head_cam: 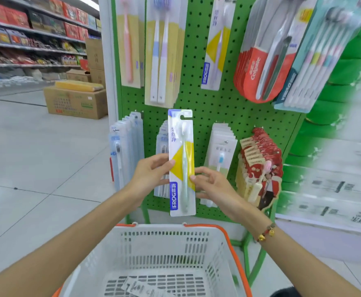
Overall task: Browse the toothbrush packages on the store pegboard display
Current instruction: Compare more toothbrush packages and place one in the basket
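At the far left, store shelves (34, 33) carry red and dark boxed goods, and cardboard cartons (74, 101) sit on the tiled floor beside the display's white post. The green pegboard (209, 108) fills the middle, hung with toothbrush packs: a pale blue stack (125, 151) at lower left, pink and blue-and-purple brushes above it, a white stack with a blue-headed brush (220, 153) lower right of centre, then red-and-gold cards (261, 161), with a red pack (258, 67) and a multi-brush pack (310, 61) tilted at the upper right.

The left hand (151, 174) grips the left edge of the toothbrush package (181, 161): its thumb lies on the front and its fingers curl behind, a narrow pinch around the card. The package stands upright in front of the pegboard, off its hook, above the basket; it is white with a yellow panel, a blue "FROG" strip and 1 pale green brush. The right hand (211, 185) holds the right edge the same way, thumb on the front near the yellow panel, fingers loosely curled behind. A beaded bracelet (266, 232) circles the right wrist.

Below, a white shopping basket (218, 249) with orange handles holds some flat packets on its floor.
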Tool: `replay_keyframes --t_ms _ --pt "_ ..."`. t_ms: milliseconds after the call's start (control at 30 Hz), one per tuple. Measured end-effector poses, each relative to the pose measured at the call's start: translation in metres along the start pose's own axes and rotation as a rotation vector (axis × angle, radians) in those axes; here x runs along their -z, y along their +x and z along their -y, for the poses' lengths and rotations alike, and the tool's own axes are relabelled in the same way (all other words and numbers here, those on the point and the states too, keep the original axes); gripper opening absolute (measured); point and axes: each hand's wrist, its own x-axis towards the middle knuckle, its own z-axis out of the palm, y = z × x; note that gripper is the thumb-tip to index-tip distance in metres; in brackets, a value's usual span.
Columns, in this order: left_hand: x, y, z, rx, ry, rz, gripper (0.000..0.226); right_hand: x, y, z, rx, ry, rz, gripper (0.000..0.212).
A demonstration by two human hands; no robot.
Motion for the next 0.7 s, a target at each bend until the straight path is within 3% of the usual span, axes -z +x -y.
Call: replay_keyframes --t_ms 133,300,467,600,700 --pt "0.000 0.004 0.012 0.028 0.007 0.007 0.015 0.000 0.003 -0.004 0.034 0.021 -0.111 0.021" --pt "-0.009 -0.006 0.029 0.091 0.047 0.152 0.018 0.000 0.003 -0.001 0.178 0.083 -0.373 0.031" --pt "-0.018 -0.007 0.035 0.130 0.098 0.215 0.016 0.008 -0.001 -0.004 0.141 0.134 -0.412 0.033" --pt "-0.021 -0.007 0.036 0.133 0.113 0.249 0.018 0.011 -0.002 -0.005 0.134 0.137 -0.463 0.018" --pt "-0.020 -0.006 0.039 0.138 0.092 0.252 0.018 0.011 -0.001 -0.007 0.111 0.167 -0.494 0.026"
